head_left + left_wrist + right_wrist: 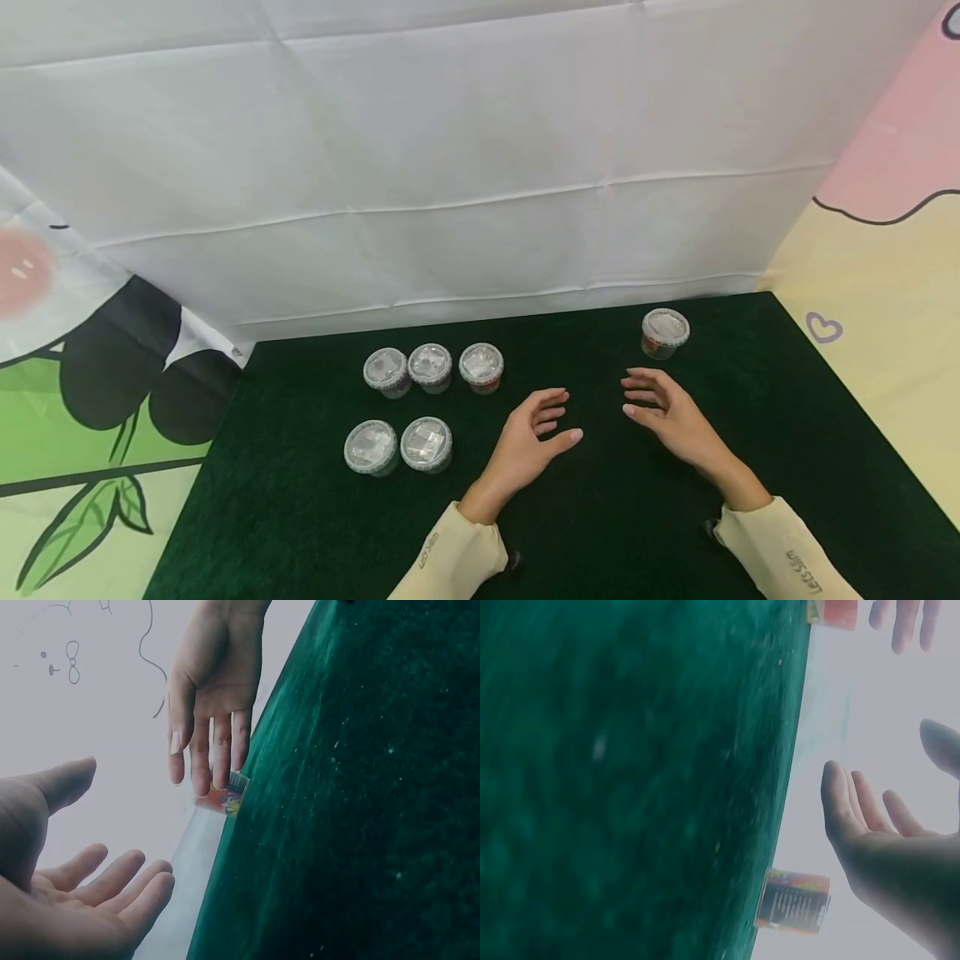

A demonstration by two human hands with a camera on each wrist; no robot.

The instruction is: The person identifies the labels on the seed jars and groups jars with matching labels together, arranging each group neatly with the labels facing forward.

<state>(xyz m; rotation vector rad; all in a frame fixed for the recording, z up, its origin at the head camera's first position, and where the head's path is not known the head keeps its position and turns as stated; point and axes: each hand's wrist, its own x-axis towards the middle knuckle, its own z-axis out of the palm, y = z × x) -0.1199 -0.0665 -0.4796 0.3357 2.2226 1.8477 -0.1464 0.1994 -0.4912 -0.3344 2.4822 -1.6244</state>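
Note:
Both hands hover over the dark green cloth, palms facing each other with a gap between, holding nothing. My left hand (528, 442) has its thumb apart and fingers gently bent; the nearest small lidded tub (482, 367) lies beyond it to the left. My right hand (675, 421) is just in front of a single tub (665, 333) near the back edge, its fingertips short of it. In the left wrist view, the right hand's fingers (221, 746) overlap a colourful tub (225, 802). In the right wrist view, a tub with a printed label (793, 901) stands beside the right hand (889, 855).
Two more tubs (431, 367) (386, 372) stand in the back row at left. In front of them are two others (371, 447) (426, 443), side by side. A white cloth wall (450, 167) rises behind the green table (300, 533); printed cloths hang at both sides.

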